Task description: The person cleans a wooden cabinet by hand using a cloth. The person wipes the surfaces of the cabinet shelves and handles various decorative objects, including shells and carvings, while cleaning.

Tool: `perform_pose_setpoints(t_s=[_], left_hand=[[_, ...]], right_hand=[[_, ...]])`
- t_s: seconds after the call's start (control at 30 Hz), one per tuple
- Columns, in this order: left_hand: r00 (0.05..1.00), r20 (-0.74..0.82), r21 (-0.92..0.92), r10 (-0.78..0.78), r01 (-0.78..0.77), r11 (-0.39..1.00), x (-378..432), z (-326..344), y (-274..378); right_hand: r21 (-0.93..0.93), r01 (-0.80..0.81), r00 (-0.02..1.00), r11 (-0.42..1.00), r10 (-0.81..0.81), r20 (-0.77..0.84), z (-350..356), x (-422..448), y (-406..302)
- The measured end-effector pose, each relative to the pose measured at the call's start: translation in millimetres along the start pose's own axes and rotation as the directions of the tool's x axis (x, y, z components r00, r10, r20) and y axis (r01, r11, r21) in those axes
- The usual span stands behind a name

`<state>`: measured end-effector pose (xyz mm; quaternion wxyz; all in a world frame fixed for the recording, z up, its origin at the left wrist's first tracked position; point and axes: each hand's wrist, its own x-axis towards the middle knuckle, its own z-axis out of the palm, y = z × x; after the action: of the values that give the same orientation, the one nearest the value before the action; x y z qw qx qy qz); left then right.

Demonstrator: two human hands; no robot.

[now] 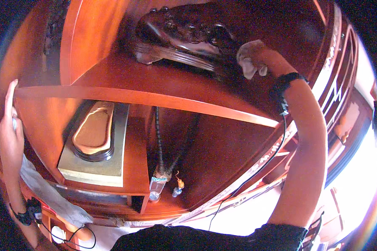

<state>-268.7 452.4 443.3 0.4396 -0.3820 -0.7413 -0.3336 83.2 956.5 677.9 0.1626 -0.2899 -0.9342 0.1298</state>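
My right hand (265, 58) grips a crumpled white cloth (249, 67) near the right end of a dark, glossy carved wooden piece (182, 40). That piece stands on a reddish-brown wooden shelf (113, 73). At the far left, my left hand (11, 135) is by the shelf's end, its index finger stretched upward near the edge. A pale object (14, 123), mostly hidden, shows between its fingers; I cannot tell what it is. Both wrists wear black bands with cables.
Below the shelf, a tan piece on a dark base (94, 135) lies on a pale box (91, 174). Beside it are dark ridged rods (158, 141), a clear container (155, 189) and a small orange-topped bottle (177, 189). Grey fabric (50, 188) spans the lower left.
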Motion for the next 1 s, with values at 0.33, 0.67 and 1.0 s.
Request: perform_pose_setpoints(t_s=[0.33, 0.67, 1.0], left_hand=[[0.998, 0.042, -0.121, -0.045, 0.050, 0.991, 0, 20, -10], [0.984, 0.157, -0.004, -0.087, 0.089, 0.996, 1, 16, -4], [0.987, 0.140, 0.062, -0.080, 0.072, 0.995, 3, -7, 11]], right_hand=[[-0.407, -0.205, 0.930, 0.890, 0.307, 0.203, 65, -49, 11], [-0.368, 0.070, 0.950, 0.927, -0.175, -0.259, 111, -135, -23], [-0.283, -0.066, 0.945, 0.957, -0.032, -0.325, 197, -112, -198]])
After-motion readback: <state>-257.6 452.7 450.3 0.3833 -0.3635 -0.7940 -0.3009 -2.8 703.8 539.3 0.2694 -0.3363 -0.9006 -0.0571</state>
